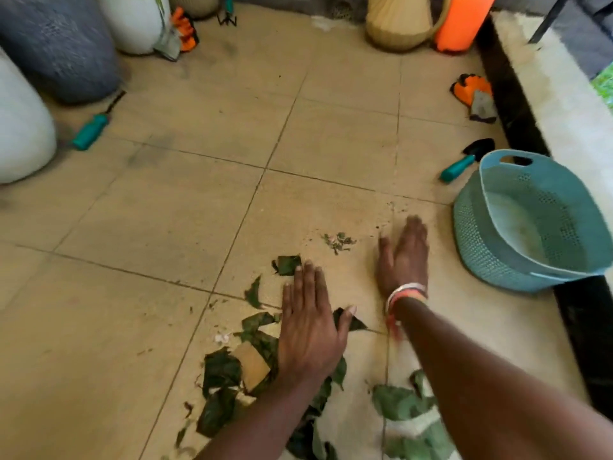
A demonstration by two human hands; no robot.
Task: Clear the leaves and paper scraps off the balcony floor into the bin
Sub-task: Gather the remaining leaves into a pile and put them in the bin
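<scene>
Dark green leaves (220, 370) lie scattered on the beige tiled floor at the bottom centre, with a brown paper scrap (253, 365) among them. My left hand (310, 322) lies flat with straight fingers over this pile. Paler leaves (403, 401) sit under my right forearm. A small clump of crumbs (338, 241) lies further out. My right hand (404, 257) is flat on the floor with straight fingers, just right of the clump; it looks blurred. The teal perforated bin (497, 257) stands tilted at the right, its opening facing me, apart from both hands.
Teal-handled trowel (459, 167) and orange glove (474, 94) lie by the dark right edge. Another teal-handled tool (91, 131) lies at left beside large grey and white sacks (59, 44). A woven jug (403, 21) and orange container (461, 21) stand at the back.
</scene>
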